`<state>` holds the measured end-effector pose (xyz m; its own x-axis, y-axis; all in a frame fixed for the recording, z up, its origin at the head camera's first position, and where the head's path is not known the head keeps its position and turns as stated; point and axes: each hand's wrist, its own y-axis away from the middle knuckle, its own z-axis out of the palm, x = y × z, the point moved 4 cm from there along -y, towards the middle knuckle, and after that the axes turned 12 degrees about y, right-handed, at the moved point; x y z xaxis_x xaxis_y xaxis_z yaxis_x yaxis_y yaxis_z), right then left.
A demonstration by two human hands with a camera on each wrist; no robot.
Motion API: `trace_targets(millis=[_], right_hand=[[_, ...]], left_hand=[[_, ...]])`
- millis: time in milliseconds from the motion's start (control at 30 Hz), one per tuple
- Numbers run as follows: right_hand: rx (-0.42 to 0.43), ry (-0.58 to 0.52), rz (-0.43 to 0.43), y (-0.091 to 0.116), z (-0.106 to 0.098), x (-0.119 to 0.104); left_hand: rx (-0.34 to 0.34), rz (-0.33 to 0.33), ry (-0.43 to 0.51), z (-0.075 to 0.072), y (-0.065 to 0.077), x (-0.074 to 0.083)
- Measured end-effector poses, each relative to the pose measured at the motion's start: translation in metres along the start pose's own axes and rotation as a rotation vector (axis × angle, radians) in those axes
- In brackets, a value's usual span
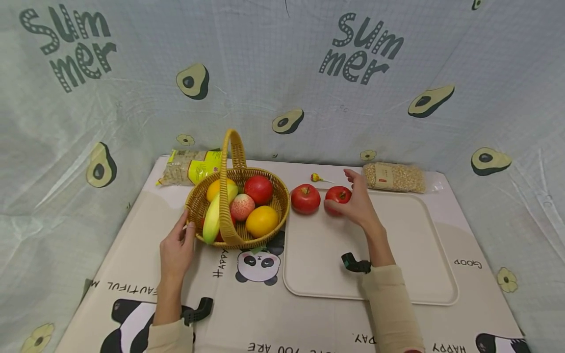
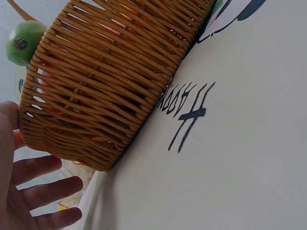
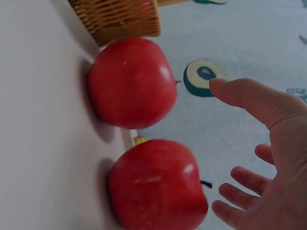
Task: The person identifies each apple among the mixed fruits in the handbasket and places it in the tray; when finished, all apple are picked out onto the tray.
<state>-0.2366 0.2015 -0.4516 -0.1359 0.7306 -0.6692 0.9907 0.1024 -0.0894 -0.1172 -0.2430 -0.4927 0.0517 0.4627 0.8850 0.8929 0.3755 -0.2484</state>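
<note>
My left hand [image 1: 177, 250] is at the left side of a yellow wicker basket [image 1: 282, 223], thumb and forefinger touching its rim and the other fingers loosely spread. In the basket lie a banana [image 1: 212, 220], a peach [image 1: 242, 207], a lemon [image 1: 262, 221], a red fruit [image 1: 258, 189] and an orange fruit [image 1: 215, 190]. My right hand [image 1: 356, 203] hovers with parted thumb and fingers about a red apple [image 1: 338, 194]; the right wrist view shows a gap between them. Another red apple [image 1: 305, 198] sits left of it, both on the beige tray [image 1: 326, 264].
A lollipop [image 1: 315, 177] lies behind the apples. At the back right is a bag of grain [image 1: 393, 177], at the back left a yellow-labelled clear bag [image 1: 187, 166]. A patterned curtain [image 1: 247, 59] stands close behind the table.
</note>
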Motion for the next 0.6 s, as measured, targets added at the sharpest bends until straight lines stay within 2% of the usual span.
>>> trace_targets(millis=[333,600], right_hand=[[-0.031,0.01,-0.087,-0.013,0.001,-0.03],[-0.113,-0.03,-0.156,-0.026,0.015,-0.054]], left_hand=[[-0.002,0.012,0.003,0.001,-0.001,0.0],[-0.005,0.011,0.007,0.001,-0.001,-0.001]])
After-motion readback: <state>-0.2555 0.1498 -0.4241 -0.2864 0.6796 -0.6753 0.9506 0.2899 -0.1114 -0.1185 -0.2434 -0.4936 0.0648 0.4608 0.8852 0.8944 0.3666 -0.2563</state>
